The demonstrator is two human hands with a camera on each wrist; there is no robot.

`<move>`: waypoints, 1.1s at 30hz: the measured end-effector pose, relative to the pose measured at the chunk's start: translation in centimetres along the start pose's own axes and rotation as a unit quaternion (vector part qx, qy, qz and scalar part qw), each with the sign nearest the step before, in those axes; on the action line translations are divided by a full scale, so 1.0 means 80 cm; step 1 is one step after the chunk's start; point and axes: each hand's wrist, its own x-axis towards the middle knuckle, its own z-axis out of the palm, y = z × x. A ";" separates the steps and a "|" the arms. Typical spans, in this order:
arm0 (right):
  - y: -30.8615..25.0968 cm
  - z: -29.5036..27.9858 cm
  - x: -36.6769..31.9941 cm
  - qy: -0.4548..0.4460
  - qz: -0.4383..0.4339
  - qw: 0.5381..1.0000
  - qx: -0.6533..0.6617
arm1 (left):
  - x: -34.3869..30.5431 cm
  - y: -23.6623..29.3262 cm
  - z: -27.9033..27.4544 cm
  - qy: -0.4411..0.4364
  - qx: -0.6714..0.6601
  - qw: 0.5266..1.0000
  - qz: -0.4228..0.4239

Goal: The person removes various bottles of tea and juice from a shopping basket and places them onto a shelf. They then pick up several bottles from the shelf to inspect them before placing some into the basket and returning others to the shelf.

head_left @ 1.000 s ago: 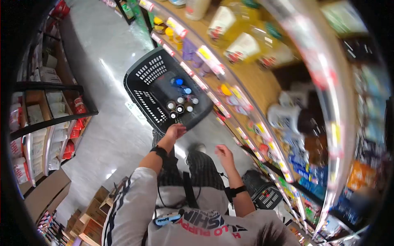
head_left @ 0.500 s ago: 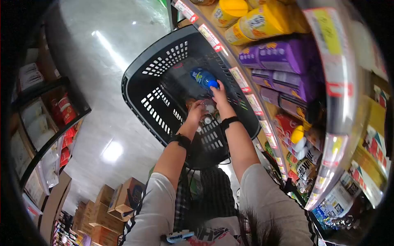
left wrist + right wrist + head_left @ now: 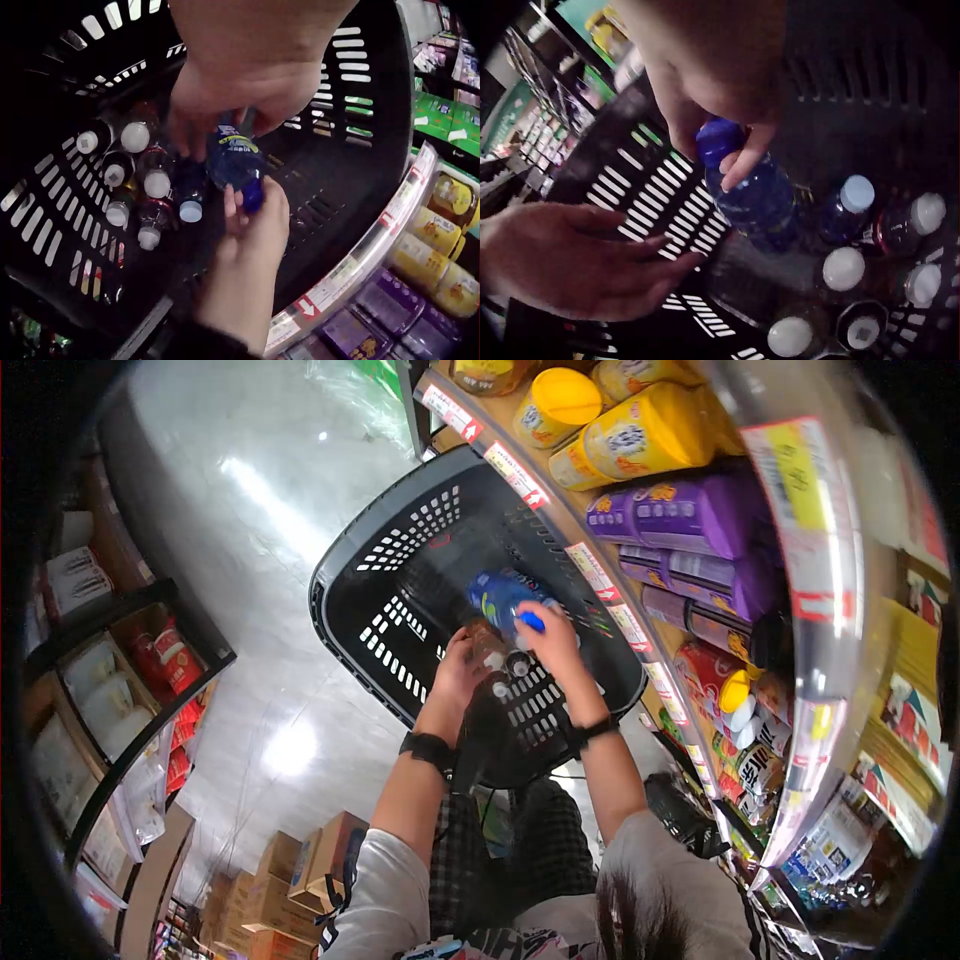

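Observation:
My right hand (image 3: 552, 642) pinches a large clear-blue plastic bottle (image 3: 495, 595) by its neck, just at the blue cap (image 3: 721, 141). The bottle leans inside a black shopping basket (image 3: 325, 625). My left hand (image 3: 592, 259) is inside the basket too, fingers fairly straight, apart from the bottle in the right wrist view. In the left wrist view that left hand (image 3: 247, 82) overlaps the bottle's far end. Several smaller bottles stand together on the basket floor, among them a white-capped bottle (image 3: 135, 137) and one bottle with a light blue cap (image 3: 190, 211).
Along the right runs a shelf edge with price tags (image 3: 590, 567), close against the basket. It carries yellow canisters (image 3: 640, 438) and purple packs (image 3: 680, 515). Another shelf rack (image 3: 120, 660) stands at left. Cardboard boxes (image 3: 280, 885) are stacked on the floor behind.
A second ago my left hand was at the basket's rim and my right hand was free. Both have reached inside; over the last half second the blue bottle has shifted in my right hand.

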 end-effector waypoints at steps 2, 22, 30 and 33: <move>-0.067 -0.052 -0.064 0.009 -0.071 0.996 -0.060 | -0.025 0.006 0.006 0.009 0.013 1.000 0.008; -0.143 -0.483 -0.776 0.300 0.013 0.910 0.286 | -0.585 -0.290 0.237 -0.289 0.434 0.852 0.052; -0.121 -0.585 -0.931 0.521 -0.076 0.850 -0.019 | -0.600 -0.461 0.310 -0.383 0.628 0.668 -0.110; -0.096 -0.609 -0.949 0.536 -0.075 0.834 -0.104 | -0.602 -0.517 0.366 -0.435 0.727 0.530 -0.036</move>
